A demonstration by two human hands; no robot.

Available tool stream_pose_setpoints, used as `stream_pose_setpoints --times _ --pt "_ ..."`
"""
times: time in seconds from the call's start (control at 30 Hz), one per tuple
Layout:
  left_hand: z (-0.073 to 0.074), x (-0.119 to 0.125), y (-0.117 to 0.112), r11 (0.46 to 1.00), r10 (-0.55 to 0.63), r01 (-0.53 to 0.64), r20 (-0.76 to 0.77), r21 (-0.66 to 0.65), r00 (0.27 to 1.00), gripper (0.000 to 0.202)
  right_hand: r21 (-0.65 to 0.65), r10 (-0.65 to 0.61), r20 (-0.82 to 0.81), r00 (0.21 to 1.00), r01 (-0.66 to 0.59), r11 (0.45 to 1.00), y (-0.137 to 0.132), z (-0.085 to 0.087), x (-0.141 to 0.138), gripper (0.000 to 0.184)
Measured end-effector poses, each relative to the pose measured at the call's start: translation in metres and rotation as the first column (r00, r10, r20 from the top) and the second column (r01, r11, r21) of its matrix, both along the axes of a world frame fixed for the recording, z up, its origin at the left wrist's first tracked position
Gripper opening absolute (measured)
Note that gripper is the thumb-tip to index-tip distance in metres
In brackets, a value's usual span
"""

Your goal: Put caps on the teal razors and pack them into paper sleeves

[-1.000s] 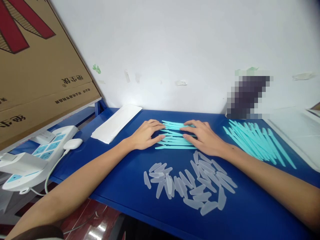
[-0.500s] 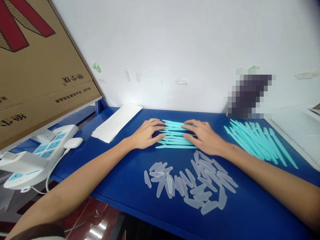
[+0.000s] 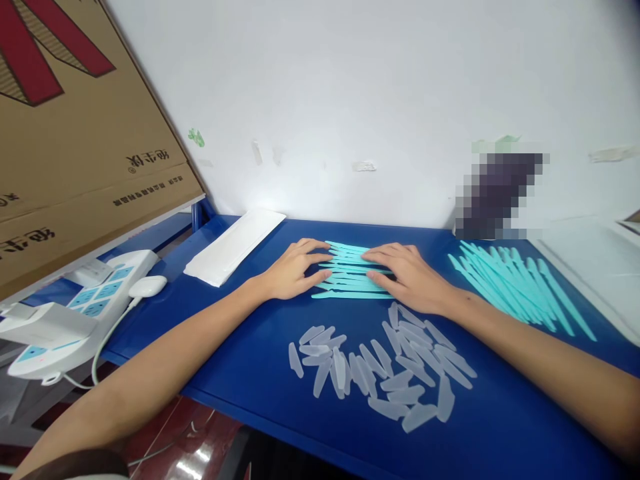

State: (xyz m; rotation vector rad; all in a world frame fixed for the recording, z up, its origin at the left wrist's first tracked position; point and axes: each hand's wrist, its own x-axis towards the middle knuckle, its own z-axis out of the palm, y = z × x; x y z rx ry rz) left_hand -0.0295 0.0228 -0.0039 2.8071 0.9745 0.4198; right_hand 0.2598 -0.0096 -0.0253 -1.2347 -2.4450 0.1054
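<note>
Several turquoise eyebrow razors (image 3: 349, 271) lie side by side in a row on the blue table (image 3: 240, 360). At their left ends rests my left hand (image 3: 291, 270), its thumb and fingers apart and the tips touching the handles. My right hand (image 3: 411, 277) lies over the right ends with fingers spread, hiding part of them. Nearer to me is a loose scatter of translucent blade caps (image 3: 367, 373). Beyond my right forearm, more turquoise razors (image 3: 520, 287) are heaped, mostly slanting the same way.
A white flat packet (image 3: 235, 247) lies at the back left. Left of it are a white power strip (image 3: 113, 293) with plugs and a cable, and a large cardboard box (image 3: 90, 153). A white wall (image 3: 325, 100) borders the far edge; a pale box-like object (image 3: 590, 260) stands right.
Almost nothing differs. My fingers stay at both ends of the razor row, and the view has shifted very slightly.
</note>
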Motion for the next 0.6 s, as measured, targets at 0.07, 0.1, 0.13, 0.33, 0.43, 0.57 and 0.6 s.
stream_pose_setpoints --times 0.07,0.1,0.13,0.33,0.43,0.57,0.6 --pt "-0.002 -0.001 0.001 1.000 -0.013 0.013 0.001 -0.019 1.000 0.053 -0.006 0.014 -0.012 1.000 -0.014 1.000 -0.001 0.001 0.000 0.049" --pt "-0.002 -0.001 0.001 0.999 -0.021 0.021 -0.003 -0.032 1.000 0.056 -0.007 0.023 -0.019 1.000 -0.023 1.000 -0.001 0.001 0.000 0.048" --pt "-0.003 -0.001 0.001 0.998 -0.030 0.029 -0.011 -0.048 0.999 0.058 -0.008 0.028 -0.025 0.999 -0.028 1.000 -0.001 0.001 0.000 0.048" --pt "-0.004 -0.002 0.003 0.988 -0.041 0.028 -0.089 -0.149 0.995 0.064 -0.051 -0.027 -0.006 1.000 0.026 0.998 0.000 -0.001 -0.001 0.054" --pt "-0.005 -0.002 0.004 0.990 -0.041 0.030 -0.077 -0.138 0.996 0.063 -0.046 -0.067 0.004 0.998 0.067 0.997 0.002 -0.001 -0.001 0.057" --pt "-0.005 -0.002 0.003 0.991 -0.036 0.027 -0.067 -0.131 0.997 0.061 -0.029 -0.109 0.074 0.991 0.111 0.993 0.003 0.011 0.000 0.060" --pt "-0.005 -0.002 0.003 0.991 -0.034 0.026 -0.065 -0.131 0.997 0.061 -0.034 -0.128 0.107 0.986 0.132 0.991 0.004 0.016 0.001 0.060"
